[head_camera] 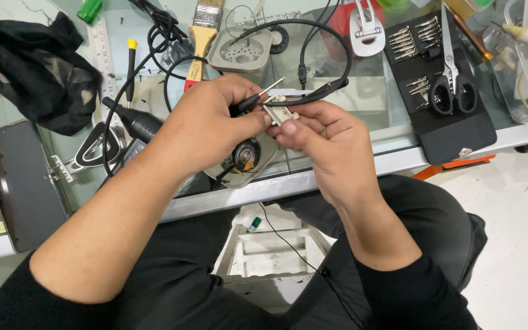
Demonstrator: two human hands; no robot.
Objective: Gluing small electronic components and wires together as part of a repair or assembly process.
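My left hand (212,125) grips a small black-handled screwdriver (258,96), its metal tip pointing up and right. My right hand (322,137) pinches a small pale plastic part (280,113) between thumb and fingers, right at the screwdriver. A black headset band (328,36) with cable arcs from that part over the glass table. Below my hands lies a grey ear cup (247,157) with an exposed round speaker.
A black tool case (459,131) with scissors (450,85) and screwdriver bits lies at right. A paintbrush (201,33), grey perforated cup cover (239,52), yellow-tipped screwdriver (131,70), steel ruler (102,58), black cloth (35,70) and dark phone (16,183) lie on the glass table (392,125).
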